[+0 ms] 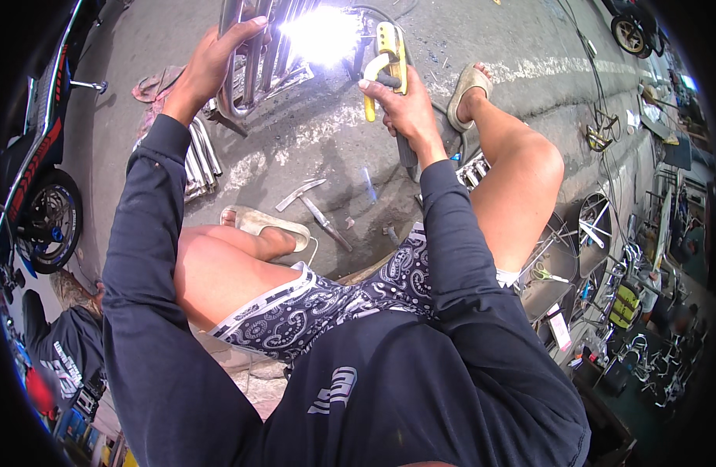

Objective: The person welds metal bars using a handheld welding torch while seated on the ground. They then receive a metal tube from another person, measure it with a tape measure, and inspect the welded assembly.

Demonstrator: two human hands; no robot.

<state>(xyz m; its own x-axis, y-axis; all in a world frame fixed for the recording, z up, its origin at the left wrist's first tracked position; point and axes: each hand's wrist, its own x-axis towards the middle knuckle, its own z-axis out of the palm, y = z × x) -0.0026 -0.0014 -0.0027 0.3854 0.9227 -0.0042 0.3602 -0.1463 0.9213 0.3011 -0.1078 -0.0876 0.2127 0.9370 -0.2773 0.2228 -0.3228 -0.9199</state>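
My left hand (pixel 210 68) is closed round the edge of a shiny bent-tube metal frame (pixel 239 86) at the top of the head view. In my right hand (pixel 408 113) is a yellow electrode holder (pixel 397 54) with a dark handle, its cable trailing beside my foot. A glaring white welding arc (pixel 323 35) burns between the two hands at the frame, and its light hides the electrode tip and the joint. On the ground between my feet lies a chipping hammer (pixel 317 212). Several metal tubes (pixel 202 159) are piled below my left hand.
A motorcycle (pixel 47 218) stands at the left, with another person (pixel 66 335) behind it. Round trays (pixel 548 268) of tools, with scissors (pixel 546 272), are to my right. Cables (pixel 599 93) run across the concrete floor, and metal parts (pixel 645 358) crowd the far right.
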